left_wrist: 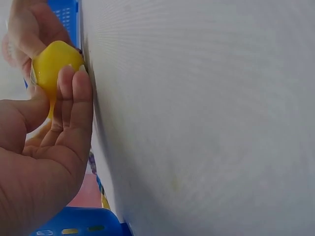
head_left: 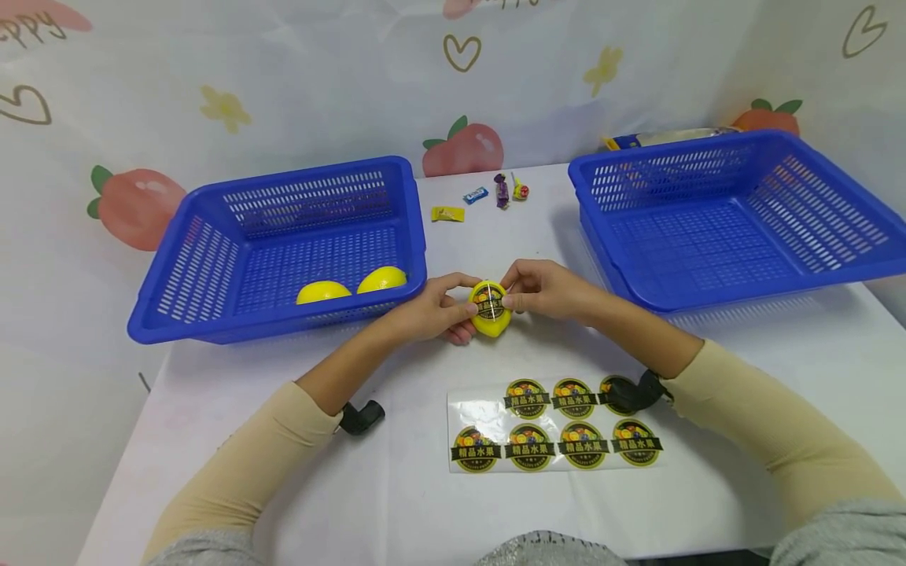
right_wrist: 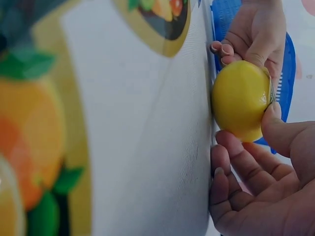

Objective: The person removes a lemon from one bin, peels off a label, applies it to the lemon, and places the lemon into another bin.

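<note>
Between the two hands, at the middle of the table, is a yellow lemon [head_left: 491, 324] with a round dark fruit sticker [head_left: 488, 301] on its upper face. My left hand [head_left: 440, 309] grips it from the left, thumb at the sticker's edge and fingers underneath, as the left wrist view shows the lemon [left_wrist: 56, 61] between thumb and fingers. From the other side my right hand [head_left: 541, 291] holds the lemon, its thumb pressing the sticker's right edge. In the right wrist view the lemon [right_wrist: 240, 101] sits close to the table, fingers of the right hand [right_wrist: 266, 182] curled beside it.
A sheet of round stickers [head_left: 555, 424] lies in front of the hands. On the left, a blue basket [head_left: 283, 177] holds two lemons [head_left: 323, 292]; another blue basket [head_left: 672, 303] stands at the right. Several wrapped candies [head_left: 448, 214] lie at the back, near a fruit-printed backdrop [head_left: 340, 86].
</note>
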Demonstrator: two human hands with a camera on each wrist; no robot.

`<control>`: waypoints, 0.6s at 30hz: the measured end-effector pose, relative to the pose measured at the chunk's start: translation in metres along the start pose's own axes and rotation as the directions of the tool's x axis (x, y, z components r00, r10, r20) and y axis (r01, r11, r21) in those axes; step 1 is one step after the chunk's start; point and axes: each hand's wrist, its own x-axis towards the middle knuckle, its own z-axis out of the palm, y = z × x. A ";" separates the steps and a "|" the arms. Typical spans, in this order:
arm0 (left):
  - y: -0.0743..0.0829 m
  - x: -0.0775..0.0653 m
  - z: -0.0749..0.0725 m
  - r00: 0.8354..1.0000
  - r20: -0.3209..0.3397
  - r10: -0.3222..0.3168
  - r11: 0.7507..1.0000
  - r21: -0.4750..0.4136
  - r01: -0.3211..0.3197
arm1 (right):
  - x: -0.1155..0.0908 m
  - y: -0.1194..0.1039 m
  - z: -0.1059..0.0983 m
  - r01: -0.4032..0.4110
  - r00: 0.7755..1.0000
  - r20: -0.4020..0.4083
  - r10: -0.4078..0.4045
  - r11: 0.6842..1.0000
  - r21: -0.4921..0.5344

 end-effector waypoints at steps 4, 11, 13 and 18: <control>0.001 -0.001 -0.001 1.000 0.004 -0.016 1.000 -0.004 0.016 | 0.001 0.000 -0.001 -0.008 1.000 0.007 0.008 1.000 0.020; 0.002 -0.002 -0.003 0.999 0.001 -0.036 0.999 0.003 0.036 | 0.002 0.001 -0.002 -0.014 1.000 0.018 0.014 0.999 0.038; 0.001 -0.002 -0.003 0.999 0.005 -0.032 0.999 -0.002 0.032 | 0.002 0.002 -0.003 -0.016 1.000 0.018 0.016 0.999 0.036; -0.002 0.000 -0.003 0.999 0.015 -0.033 0.998 0.050 0.032 | -0.003 0.005 -0.007 -0.043 0.998 0.054 0.043 0.999 -0.002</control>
